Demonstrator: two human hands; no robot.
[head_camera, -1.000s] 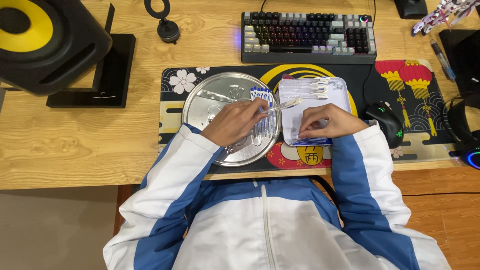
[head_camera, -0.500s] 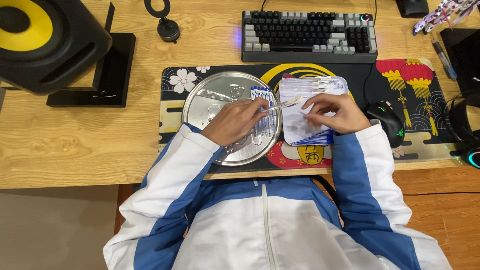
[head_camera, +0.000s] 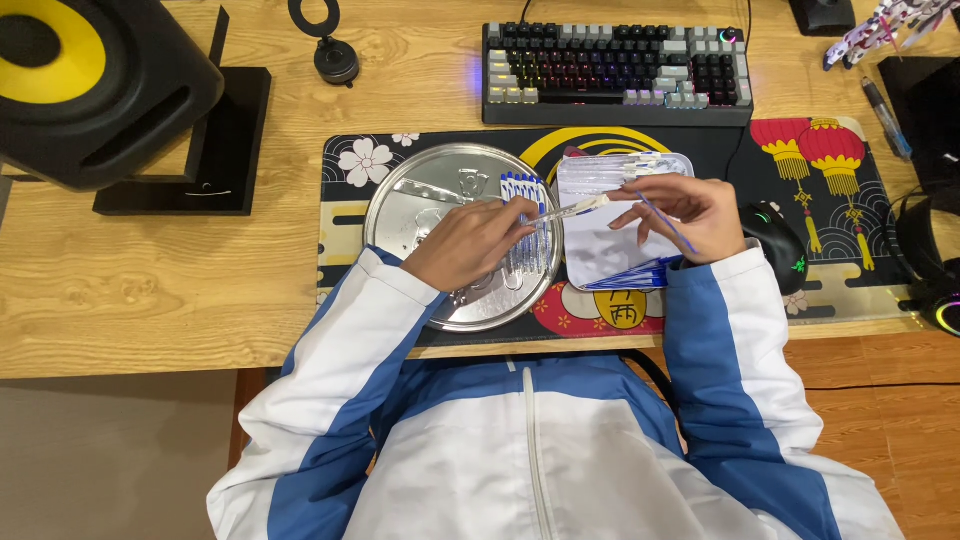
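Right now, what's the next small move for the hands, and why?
Probably carry the thin blue stick in the right hand left to the row of blue-tipped sticks on the round metal tray. The left hand rests there with a pale tool, and more sticks lie in the rectangular tray.

— Where does the single view sit?
— On the person's head, looking almost straight down over the chest at the wooden desk (head_camera: 150, 290) (near enough that the desk mat (head_camera: 860, 290) fills the middle).
— Which way is up?
— Away from the body, toward the keyboard (head_camera: 615, 75)
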